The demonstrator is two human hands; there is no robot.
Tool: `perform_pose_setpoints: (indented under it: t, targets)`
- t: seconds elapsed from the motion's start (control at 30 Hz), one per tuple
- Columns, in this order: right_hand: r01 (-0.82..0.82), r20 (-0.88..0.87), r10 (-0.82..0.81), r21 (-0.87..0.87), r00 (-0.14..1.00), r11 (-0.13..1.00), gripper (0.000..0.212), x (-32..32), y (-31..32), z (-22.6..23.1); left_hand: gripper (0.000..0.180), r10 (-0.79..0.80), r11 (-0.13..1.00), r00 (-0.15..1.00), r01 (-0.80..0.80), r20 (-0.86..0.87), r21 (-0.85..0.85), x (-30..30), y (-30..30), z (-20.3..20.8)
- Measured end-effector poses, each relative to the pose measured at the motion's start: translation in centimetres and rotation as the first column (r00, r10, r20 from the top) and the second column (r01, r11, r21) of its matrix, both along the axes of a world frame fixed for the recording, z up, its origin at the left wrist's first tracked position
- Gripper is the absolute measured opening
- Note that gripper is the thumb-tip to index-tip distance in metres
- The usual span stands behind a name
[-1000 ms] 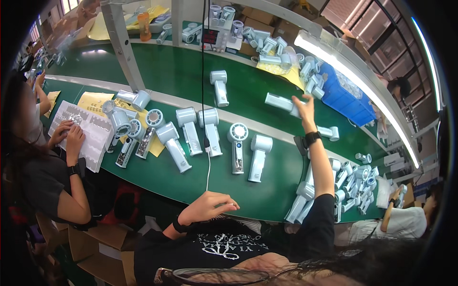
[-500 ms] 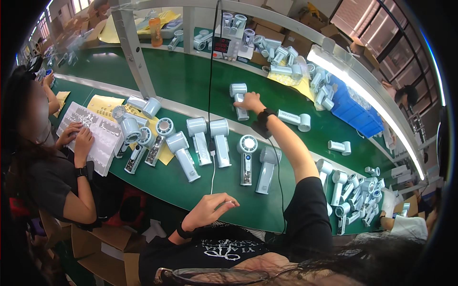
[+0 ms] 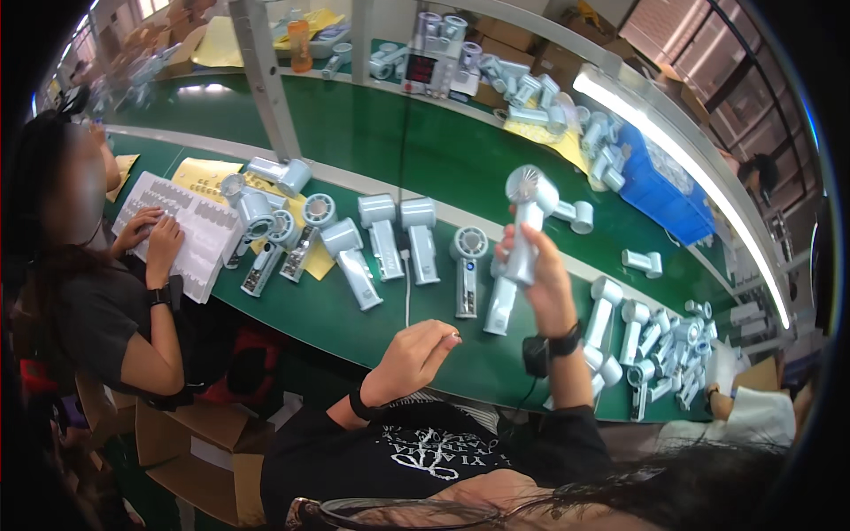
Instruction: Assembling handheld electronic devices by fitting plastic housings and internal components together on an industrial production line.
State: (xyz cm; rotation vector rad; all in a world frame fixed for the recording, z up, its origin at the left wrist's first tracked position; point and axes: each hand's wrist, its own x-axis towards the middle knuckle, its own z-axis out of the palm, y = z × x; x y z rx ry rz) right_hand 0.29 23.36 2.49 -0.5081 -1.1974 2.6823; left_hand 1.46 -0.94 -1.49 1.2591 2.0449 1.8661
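My right hand point(image 3: 551, 281) is wrapped round the handle of a pale blue handheld fan point(image 3: 533, 190), raised above the green workbench with its round head up. Just behind it, another fan point(image 3: 501, 305) lies on the bench. My left hand point(image 3: 409, 358) hovers over the front edge with fingers and thumb pressed together; a tiny dark speck shows at the fingertips, too small to name. In front of the left hand is a fan with an opened handle point(image 3: 467, 274), its inner parts showing. Further left lie several more fans, one of them a closed fan point(image 3: 352, 265).
A co-worker's hands point(image 3: 159, 234) rest on a white tray point(image 3: 190, 257) at the left. A heap of fans point(image 3: 673, 350) covers the right end. Behind the conveyor belt point(image 3: 354, 133) stand a blue crate point(image 3: 660, 186) and more fans. A cable point(image 3: 406, 301) crosses the bench.
My right hand has lifted the fan off the belt and drawn it back toward me, now upright. My left hand has shifted slightly right and its fingers have closed together.
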Motion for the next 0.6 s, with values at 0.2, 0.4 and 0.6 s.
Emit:
perform_pose_setpoints:
  t: [0.2,0.4,0.6]
  targets:
    - [-0.074,0.107,0.088,-0.123,0.99,0.99,0.033,-0.8,-7.5,0.1,0.004,0.232,0.97,0.949,-0.243,-0.216,-0.026,-1.6,0.7,1.6]
    - [-0.118,0.105,0.131,-0.115,0.986,0.986,0.03,-2.6,-9.1,0.9,0.006,0.419,0.897,0.856,-0.441,-0.301,-0.006,-3.0,1.8,1.4]
    - [-0.023,0.081,0.025,-0.025,0.996,0.999,0.039,-3.7,-10.1,1.5,0.006,0.476,0.846,0.8,-0.53,-0.365,-0.059,-3.6,2.3,1.5]
